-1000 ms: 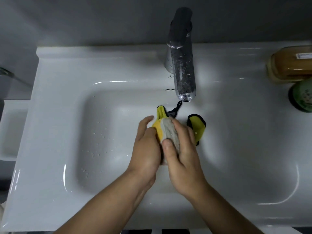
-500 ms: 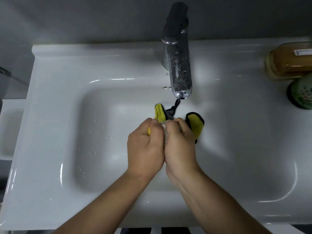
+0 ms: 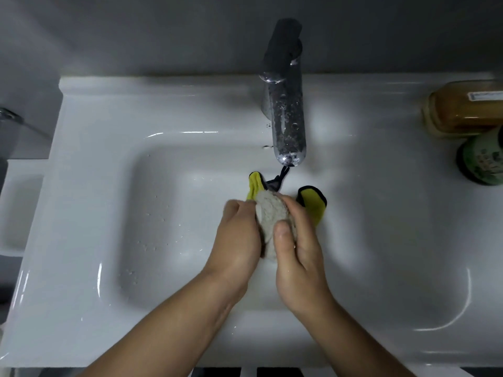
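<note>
Low over the middle of the white sink (image 3: 109,118), both hands close on a bunched cloth (image 3: 272,210), which is held between them just in front of the tap (image 3: 288,123) and below its spout. The cloth shows a fuzzy grey face upward, with yellow fabric edged in black sticking out behind it. One yellow end pokes up at the far left of the bundle. A yellow flap (image 3: 313,205) stands out to the right, past the right hand's fingers. A thin black loop (image 3: 280,178) runs from the cloth up toward the tip of the spout; whether it touches the spout cannot be told.

The left hand (image 3: 239,235) grips the left side of the bundle, its fingers curled together with the knuckles upward. The right hand (image 3: 296,257) wraps the right side, with its thumb (image 3: 283,232) pressed flat on the grey face and its fingers curved over the far edge. The two hands lie close, with the cloth squeezed between the palms.

Water drops dot the basin floor to the left of the hands and bead on the metal tap. On the sink's right ledge an amber box (image 3: 462,110) sits against the wall, and a green jar (image 3: 481,161) stands just in front of it.
</note>
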A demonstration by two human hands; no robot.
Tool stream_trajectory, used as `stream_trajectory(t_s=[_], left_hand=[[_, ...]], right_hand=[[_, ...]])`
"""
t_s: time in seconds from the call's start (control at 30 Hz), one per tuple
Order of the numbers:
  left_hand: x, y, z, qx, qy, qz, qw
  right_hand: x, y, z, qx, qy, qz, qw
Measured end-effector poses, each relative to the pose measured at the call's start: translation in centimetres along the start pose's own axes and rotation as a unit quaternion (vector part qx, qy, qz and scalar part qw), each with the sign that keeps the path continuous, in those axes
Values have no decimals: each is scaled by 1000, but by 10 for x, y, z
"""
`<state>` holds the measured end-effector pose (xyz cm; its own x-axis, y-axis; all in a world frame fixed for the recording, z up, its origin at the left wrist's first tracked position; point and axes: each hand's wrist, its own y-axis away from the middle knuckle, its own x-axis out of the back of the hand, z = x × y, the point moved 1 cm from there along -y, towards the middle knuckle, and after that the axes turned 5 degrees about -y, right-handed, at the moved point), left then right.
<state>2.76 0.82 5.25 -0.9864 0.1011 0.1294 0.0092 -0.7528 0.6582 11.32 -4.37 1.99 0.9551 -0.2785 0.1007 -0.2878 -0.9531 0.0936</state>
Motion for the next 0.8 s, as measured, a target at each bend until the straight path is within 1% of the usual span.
stream_trajectory(t_s=[0.07,0.13,0.17,0.23,0.3,0.37,0.5,0.6,0.63,0.7,0.8], left_hand=[[1,2,-1,-77,-67,15,995],[3,3,1,-165,-155,9,974],[3,4,3,-194,-184,6,964],[3,2,0,-237,-200,17,951],[2,-1,-7,-272,-188,42,943],[1,-3,-13,-288,-176,55,940],[-2,-7,-18,-292,-153,65,942],[-3,-11,-22,-295,-147,78,941],[-4,-11,-22,-293,-147,80,941],[-3,-10,-21,-289,-157,76,941],[-1,-6,-13,-279,-172,69,942]], right_hand=[[-4,-3,-8,-30,-38,15,999],[-8,-6,-12,-62,-93,23,993],[-9,-8,-14,-67,-105,26,992],[-11,-11,-17,-75,-113,38,990],[-12,-15,-18,-101,-130,64,984],[-14,-18,-17,-151,-149,88,973],[-21,-26,-9,-238,-190,103,947],[-21,-30,-7,-286,-225,89,927],[-20,-29,-9,-293,-235,78,923],[-15,-26,-12,-279,-237,67,928],[-5,-14,-12,-226,-210,73,948]])
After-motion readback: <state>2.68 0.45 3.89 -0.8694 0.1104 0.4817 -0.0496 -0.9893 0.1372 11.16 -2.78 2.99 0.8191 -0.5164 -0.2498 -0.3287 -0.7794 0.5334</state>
